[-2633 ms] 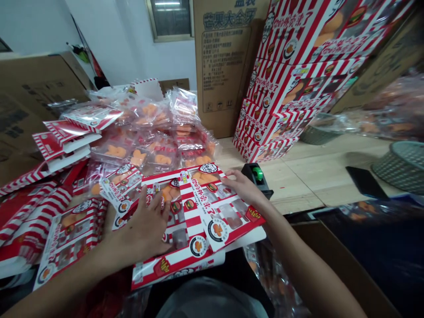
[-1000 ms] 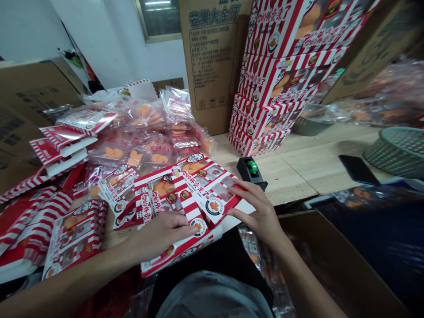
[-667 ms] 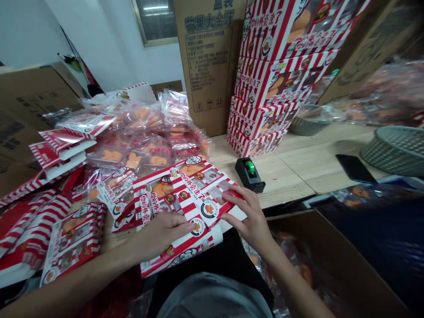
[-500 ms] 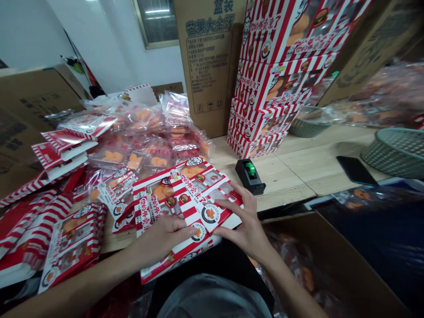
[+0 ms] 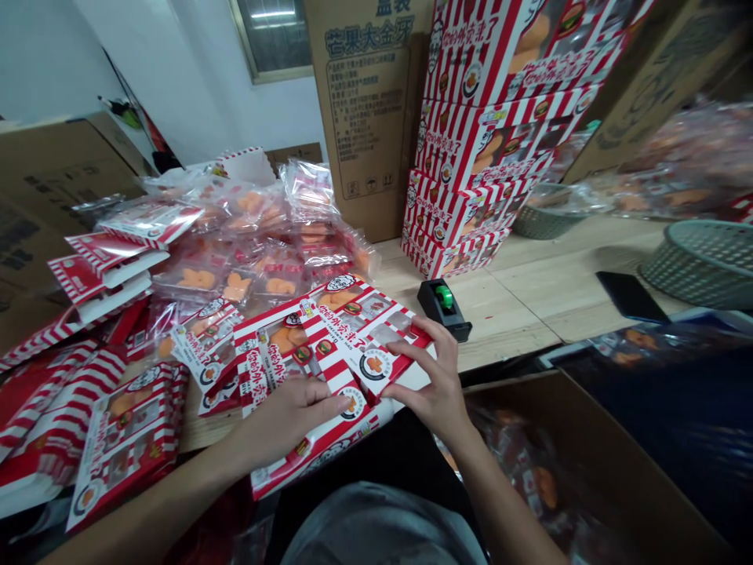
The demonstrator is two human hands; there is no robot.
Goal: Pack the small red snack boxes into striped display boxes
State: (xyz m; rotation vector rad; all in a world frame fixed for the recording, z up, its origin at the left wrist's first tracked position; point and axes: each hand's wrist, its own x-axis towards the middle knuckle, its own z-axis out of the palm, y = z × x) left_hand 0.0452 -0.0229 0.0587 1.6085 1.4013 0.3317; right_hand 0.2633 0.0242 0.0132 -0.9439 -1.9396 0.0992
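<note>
The right hand (image 5: pixel 434 386) grips the right carton (image 5: pixel 353 339) at its end nearest the tape dispenser (image 5: pixel 442 311), thumb at the near edge and fingers across the printed face. The left hand (image 5: pixel 285 420) rests on the left carton (image 5: pixel 288 345), thumb laid along the printed face; whether its fingers clamp the underside cannot be told. Both cartons are striped red and white, lie face up with adjoining edges, and sit left of the tape dispenser, toward the person. Further left of the dispenser lies a group of flat cartons (image 5: pixel 126 439); left of it and farther back is a pile of clear bags (image 5: pixel 259 251) holding orange pieces. Directly behind the dispenser stands a stack of striped boxes (image 5: pixel 456 204). Right of the dispenser, the table (image 5: pixel 518 314) carries a phone (image 5: pixel 631 297) and, beyond it, a green basket (image 5: pixel 700 267). Right of the dispenser and nearer the person is an open cardboard box (image 5: pixel 612 439) containing bagged pieces.
</note>
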